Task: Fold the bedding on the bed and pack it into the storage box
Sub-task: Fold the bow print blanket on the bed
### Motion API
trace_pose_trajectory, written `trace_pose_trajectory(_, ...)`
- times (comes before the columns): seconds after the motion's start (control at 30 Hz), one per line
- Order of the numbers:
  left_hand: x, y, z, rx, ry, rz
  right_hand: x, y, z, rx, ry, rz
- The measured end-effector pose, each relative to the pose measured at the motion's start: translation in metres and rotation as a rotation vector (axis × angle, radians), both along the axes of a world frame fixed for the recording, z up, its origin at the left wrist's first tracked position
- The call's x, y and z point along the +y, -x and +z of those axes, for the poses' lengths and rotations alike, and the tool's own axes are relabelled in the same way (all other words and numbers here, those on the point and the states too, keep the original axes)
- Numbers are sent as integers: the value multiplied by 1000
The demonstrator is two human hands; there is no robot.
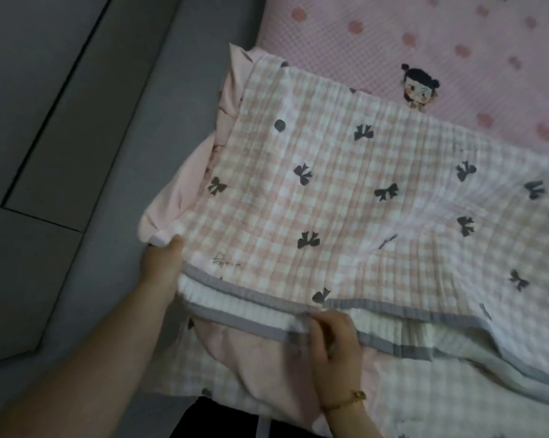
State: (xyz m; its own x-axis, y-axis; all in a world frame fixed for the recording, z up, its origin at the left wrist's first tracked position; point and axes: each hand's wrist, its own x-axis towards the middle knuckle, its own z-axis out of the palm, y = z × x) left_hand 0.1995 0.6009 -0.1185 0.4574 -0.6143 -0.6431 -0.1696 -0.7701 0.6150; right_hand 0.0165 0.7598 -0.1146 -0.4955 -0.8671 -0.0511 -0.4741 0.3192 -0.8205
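Closest in, the right hand (334, 352), a gold bracelet (349, 399) at its wrist, has its fingers curled onto the grey trim (424, 316) of the pink-and-white checked blanket (330, 184), pinching the layered near edge. Further out to the left, the left hand (162, 263) grips the blanket's folded corner, thumb on top and fingers hidden beneath the cloth. The blanket, printed with dark bows, lies folded over itself on the bed's pink dotted sheet (440, 42), partly covering a cartoon figure (420, 86), with the grey tiled floor (29, 90) off to the left.
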Motion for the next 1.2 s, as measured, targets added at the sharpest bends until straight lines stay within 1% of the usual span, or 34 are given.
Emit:
trace_pose_trajectory(0.03,4,-8,2,12,23,11,6,10,4,-186,-125,-287)
trace_pose_trajectory(0.07,10,-13,4,36,50,13,16,21,10,-430,-235,-535)
trace_pose_trajectory(0.1,12,-18,7,81,71,33,19,31,14,-667,-292,-697)
trace_pose_trajectory(0.13,14,-21,10,140,94,45,21,39,21,-871,-307,-795)
trace_pose_trajectory(0.17,14,-24,14,206,115,67,18,44,25,-1020,-304,-841)
trace_pose_trajectory(0.23,9,-23,27,312,153,121,10,51,32,-1160,-274,-843)
trace_pose_trajectory(0.33,8,-16,43,383,210,133,-3,63,40,-1201,-222,-870)
trace_pose_trajectory(0.4,11,-15,55,400,241,129,-14,75,43,-1183,-260,-931)
trace_pose_trajectory(0.43,14,-20,64,394,263,137,-17,80,48,-1140,-293,-933)
trace_pose_trajectory(0.5,15,-38,72,380,293,143,-20,86,56,-926,-323,-898)
trace_pose_trajectory(0.53,18,-50,75,382,302,147,-17,86,62,-799,-275,-883)
trace_pose_trajectory(0.57,23,-61,76,395,309,150,-9,83,66,-715,-200,-867)
trace_pose_trajectory(0.6,28,-70,74,395,309,161,2,78,64,-682,-167,-847)
trace_pose_trajectory(0.63,35,-76,70,400,305,167,16,71,61,-686,-206,-822)
trace_pose_trajectory(0.73,61,-70,41,441,195,186,54,54,41,-791,-473,-819)
trace_pose_trajectory(0.8,81,-52,19,466,53,204,67,53,31,-770,-508,-849)
trace_pose_trajectory(0.83,92,-42,9,434,-11,229,69,53,30,-755,-502,-866)
trace_pose_trajectory(0.87,102,-32,2,349,-49,257,70,53,30,-753,-488,-899)
trace_pose_trajectory(0.9,113,-17,-2,210,-46,232,72,54,31,-783,-463,-948)
trace_pose_trajectory(0.93,128,-3,0,55,-14,140,76,54,30,-825,-431,-1000)
trace_pose_trajectory(0.97,142,14,8,-103,54,-7,78,56,32,-867,-404,-1036)
trace_pose_trajectory(1.03,166,39,15,-402,285,-390,77,63,35,-905,-394,-1032)
trace_pose_trajectory(1.07,173,47,16,-504,382,-595,75,68,36,-910,-399,-1010)
trace_pose_trajectory(1.13,179,55,9,-599,468,-952,70,80,41,-913,-387,-959)
trace_pose_trajectory(1.2,178,57,-2,-719,570,-1215,70,88,44,-801,-339,-914)
